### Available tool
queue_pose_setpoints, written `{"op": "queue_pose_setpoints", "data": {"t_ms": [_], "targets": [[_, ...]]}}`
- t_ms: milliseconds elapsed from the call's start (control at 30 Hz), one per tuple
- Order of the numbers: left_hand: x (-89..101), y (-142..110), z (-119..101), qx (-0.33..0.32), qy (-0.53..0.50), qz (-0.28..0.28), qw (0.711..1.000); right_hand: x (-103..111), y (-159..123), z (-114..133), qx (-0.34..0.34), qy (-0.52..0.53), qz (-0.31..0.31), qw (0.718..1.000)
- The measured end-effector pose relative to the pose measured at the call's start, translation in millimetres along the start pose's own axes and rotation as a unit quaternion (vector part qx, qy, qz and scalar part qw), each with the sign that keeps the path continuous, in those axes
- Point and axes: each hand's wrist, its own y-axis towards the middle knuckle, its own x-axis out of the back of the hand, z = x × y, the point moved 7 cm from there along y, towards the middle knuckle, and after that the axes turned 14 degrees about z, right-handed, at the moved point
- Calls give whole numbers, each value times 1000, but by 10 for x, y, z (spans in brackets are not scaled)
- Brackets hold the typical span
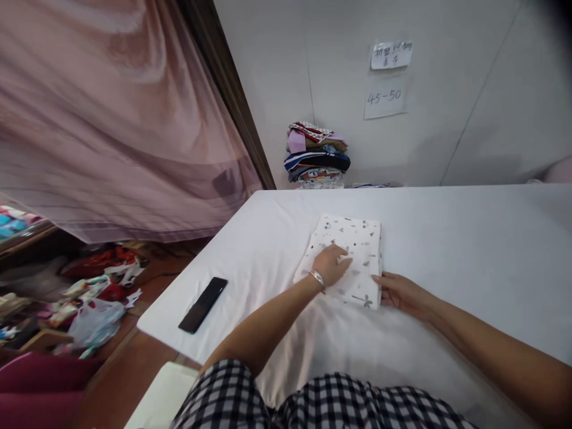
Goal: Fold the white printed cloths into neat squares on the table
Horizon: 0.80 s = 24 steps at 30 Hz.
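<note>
A folded white cloth (pixel 355 241) printed with small dark motifs lies on the white-covered table, its layers showing along the right edge. My left hand (pixel 331 266), with a silver bracelet at the wrist, rests palm down on top of it, fingers spread. At the cloth's right edge, my right hand (pixel 402 292) pinches the layers, thumb on top and the other fingers partly hidden by the fold and the hand.
A black phone (pixel 203 305) lies on the table (pixel 469 238) to the left. Folded clothes (pixel 317 158) are stacked beyond its far edge, below wall signs (pixel 385 102). A pink curtain (pixel 134 119) hangs at left, above floor clutter with a plastic bag (pixel 96 322).
</note>
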Motion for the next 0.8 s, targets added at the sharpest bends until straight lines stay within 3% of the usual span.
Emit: {"op": "queue_pose_setpoints", "data": {"t_ms": [133, 233, 367, 467, 800], "targets": [[-184, 72, -373, -8, 23, 46, 999, 81, -60, 37, -49, -111, 15, 993], [-277, 300, -497, 41, 51, 75, 995, 353, -70, 192, -88, -202, -34, 975], [-478, 540, -496, 127, 80, 125, 981, 825, -8, 590, -19, -213, -189, 959], [-575, 598, -455, 159, 97, 139, 973, 1050, 96, 828, 57, -199, -269, 941], [-572, 522, -395, 157, 60, 142, 975, 1398, 566, 1147, 98, -219, -340, 909]]}}
